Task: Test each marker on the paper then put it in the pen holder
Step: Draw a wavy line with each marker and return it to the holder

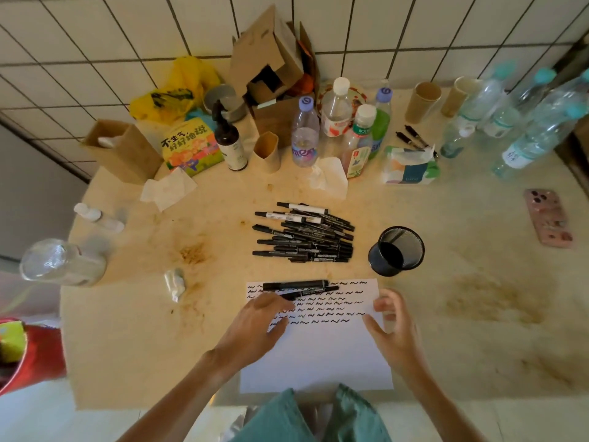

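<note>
The yellow book at the back of the table has big Chinese words on its cover, and the other labels are too small or blurry to read. The white paper lies at the near edge of the table, and its top half is full of little black squiggles in rows. Two black markers lie across the top of the paper, side by side with their caps on. Just behind the paper is a pile of markers, all black, some with white labels. The black mesh pen holder stands to the right of the pile, and it looks empty. The left hand rests on the paper with its fingers near the two markers, holding nothing. The right hand hangs over the right edge of the paper with loose, spread fingers. The table to the right of the paper is bare but stained brown.
</note>
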